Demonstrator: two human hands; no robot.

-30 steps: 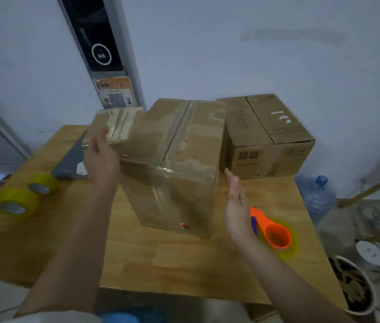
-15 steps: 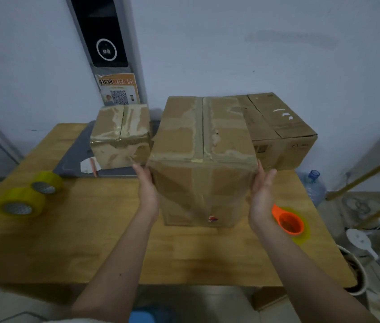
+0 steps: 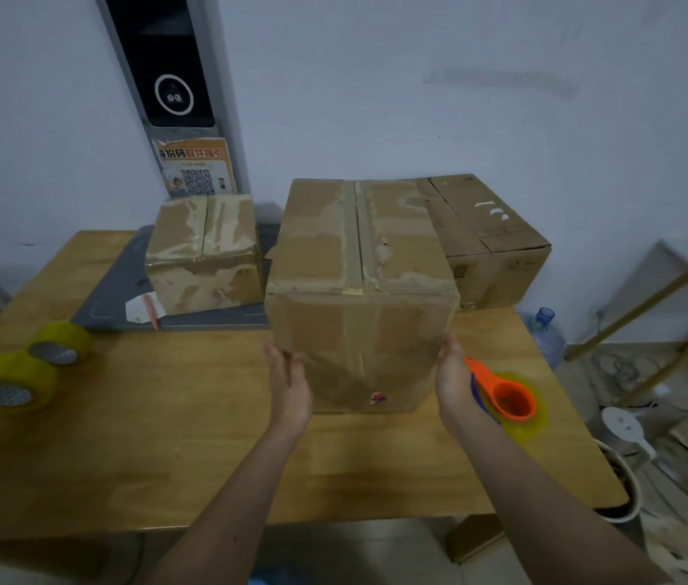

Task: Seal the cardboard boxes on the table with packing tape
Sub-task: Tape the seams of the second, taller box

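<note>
A tall worn cardboard box (image 3: 359, 289) stands upright in the middle of the wooden table (image 3: 165, 437), its top flaps closed with old tape along the seam. My left hand (image 3: 289, 384) presses flat against its lower left side and my right hand (image 3: 454, 382) presses against its lower right side. A smaller taped box (image 3: 203, 251) sits behind on the left. A wider box (image 3: 498, 242) sits behind on the right. An orange tape dispenser (image 3: 507, 399) with a yellowish roll lies just right of my right hand.
Two yellow tape rolls (image 3: 9, 384) (image 3: 59, 344) lie at the table's left edge. A grey mat (image 3: 123, 293) with a paper scrap lies under the small box. A water bottle (image 3: 545, 335), a stand and clutter fill the floor to the right.
The tall box was turned from a skewed angle to face me squarely and set down. My hands slid down to its lower sides.
</note>
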